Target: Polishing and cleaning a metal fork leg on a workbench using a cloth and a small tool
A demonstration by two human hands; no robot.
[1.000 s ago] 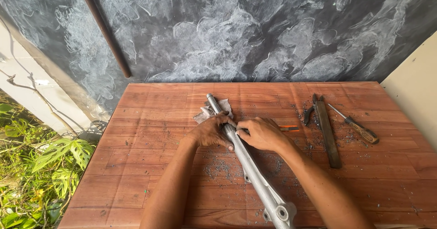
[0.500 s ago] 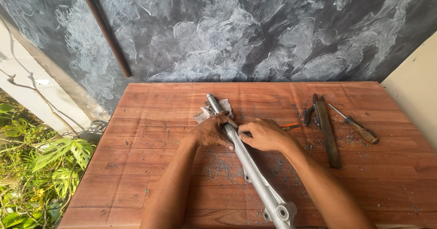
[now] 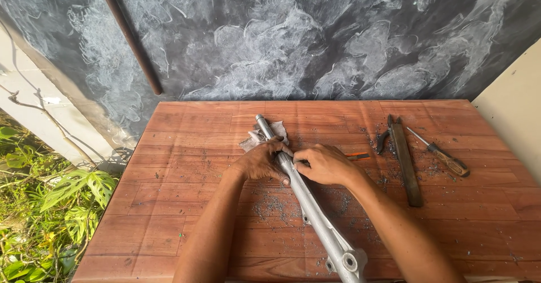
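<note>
A long silver metal tube (image 3: 313,211) lies slantwise on the wooden table (image 3: 169,204), its lug end near the front edge and its thin end on a grey rag (image 3: 277,130) at the back. My left hand (image 3: 261,160) grips the tube from the left, about a third of the way down. From the right, my right hand (image 3: 324,164) presses against the same stretch, fingers curled onto the tube beside the left hand. A thin orange and black tool (image 3: 357,156) pokes out from behind my right hand; whether the hand holds it I cannot tell.
Right of my hands lie a long dark flat file (image 3: 406,162), small dark pliers (image 3: 382,140) and a wooden-handled screwdriver (image 3: 444,157). Metal filings are scattered over the boards. A dark painted wall stands behind, with a rusty rod (image 3: 128,35) leaning on it. Green plants (image 3: 39,204) grow at left.
</note>
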